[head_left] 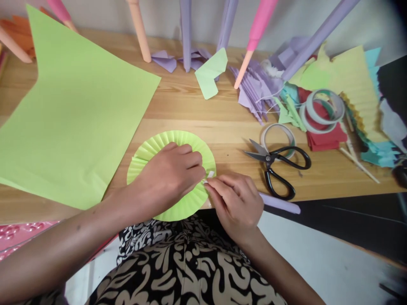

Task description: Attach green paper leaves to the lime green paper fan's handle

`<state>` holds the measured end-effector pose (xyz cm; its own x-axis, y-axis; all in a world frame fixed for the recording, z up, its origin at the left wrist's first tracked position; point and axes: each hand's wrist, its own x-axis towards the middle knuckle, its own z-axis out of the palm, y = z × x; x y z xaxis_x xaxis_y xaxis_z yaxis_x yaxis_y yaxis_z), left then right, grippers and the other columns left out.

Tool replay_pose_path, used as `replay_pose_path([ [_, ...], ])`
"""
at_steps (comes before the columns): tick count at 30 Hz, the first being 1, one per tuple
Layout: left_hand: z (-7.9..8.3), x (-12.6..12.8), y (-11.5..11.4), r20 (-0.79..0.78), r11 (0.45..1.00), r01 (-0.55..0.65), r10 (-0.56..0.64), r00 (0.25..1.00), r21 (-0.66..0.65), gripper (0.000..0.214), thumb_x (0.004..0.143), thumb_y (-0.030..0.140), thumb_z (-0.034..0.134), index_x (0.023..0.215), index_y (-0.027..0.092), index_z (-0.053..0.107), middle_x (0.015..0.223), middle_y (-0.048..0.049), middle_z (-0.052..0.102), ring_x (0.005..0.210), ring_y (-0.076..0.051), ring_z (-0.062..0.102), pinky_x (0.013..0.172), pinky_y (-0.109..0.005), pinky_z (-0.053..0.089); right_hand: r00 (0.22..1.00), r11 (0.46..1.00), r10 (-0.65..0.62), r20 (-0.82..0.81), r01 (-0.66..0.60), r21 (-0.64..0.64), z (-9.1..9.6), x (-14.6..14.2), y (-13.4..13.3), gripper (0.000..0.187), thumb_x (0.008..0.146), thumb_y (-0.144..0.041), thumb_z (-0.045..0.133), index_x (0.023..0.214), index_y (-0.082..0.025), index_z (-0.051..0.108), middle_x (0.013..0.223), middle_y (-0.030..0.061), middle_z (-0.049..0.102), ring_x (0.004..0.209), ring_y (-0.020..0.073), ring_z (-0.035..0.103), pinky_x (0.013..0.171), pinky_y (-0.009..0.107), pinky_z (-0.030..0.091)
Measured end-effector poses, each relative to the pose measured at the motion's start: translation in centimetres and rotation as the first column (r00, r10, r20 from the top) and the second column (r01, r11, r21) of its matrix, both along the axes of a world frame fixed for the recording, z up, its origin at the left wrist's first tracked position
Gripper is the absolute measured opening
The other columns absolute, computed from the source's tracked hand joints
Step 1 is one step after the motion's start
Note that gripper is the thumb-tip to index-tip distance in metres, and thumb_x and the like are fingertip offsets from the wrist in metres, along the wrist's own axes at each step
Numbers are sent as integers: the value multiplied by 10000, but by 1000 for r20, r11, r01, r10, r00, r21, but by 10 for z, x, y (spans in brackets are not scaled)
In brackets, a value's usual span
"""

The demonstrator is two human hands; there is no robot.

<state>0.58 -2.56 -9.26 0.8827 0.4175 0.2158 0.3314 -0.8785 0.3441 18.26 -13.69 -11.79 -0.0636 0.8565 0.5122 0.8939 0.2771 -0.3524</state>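
A round, pleated lime-green paper fan (159, 142) lies at the table's front edge, partly over my lap. My left hand (174, 169) rests across it, fingers curled closed near the fan's right rim, with the fingertips hidden. Opposite it, my right hand (237, 201) pinches a small white strip of tape (210, 174) at that rim. The two hands' fingertips nearly meet there. A purple rolled-paper stick (281, 203) runs out from behind my right hand; whether it joins the fan is hidden.
Black-handled scissors (270, 159) lie spread over a tape roll (291, 134) on the right. More tape rolls (324, 111) sit among paper scraps. A large green sheet (70, 101) covers the left. Several paper sticks (186, 38) stand along the back by a green scrap (210, 74).
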Motion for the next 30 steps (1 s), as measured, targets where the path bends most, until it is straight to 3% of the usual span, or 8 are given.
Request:
replay_pose_path([
  [4,0,0,0,0,1000,-3,3,1000,-25,223,1008,179,538,798,187,615,837,-23,652,801,-190,529,714,-342,348,997,998,-68,-26,69,10,1,0,1,160,883,-208,761,1003,-247,661,907,30,729,891,191,668,821,342,529],
  [7,0,1,0,0,1000,-5,5,1000,-28,235,1012,177,531,791,189,610,835,-20,654,796,-184,527,710,-339,345,993,993,-116,-32,116,-15,2,-1,2,162,878,-269,775,931,-253,623,876,20,700,840,188,653,782,346,512],
  [20,0,0,1,-3,1000,3,-3,1000,-6,230,1011,200,540,796,185,619,847,-32,659,800,-188,522,706,-341,349,997,996,-79,-7,78,-49,3,-2,3,73,903,-244,737,921,-239,666,857,26,704,810,183,626,744,333,482],
  [30,3,1,1,-15,1000,-2,2,1000,-7,235,1009,188,533,791,184,621,838,-29,653,803,-186,528,705,-339,364,999,998,-50,-2,50,-38,0,-1,3,137,898,-214,735,1005,-223,650,877,40,728,811,195,636,724,330,465],
])
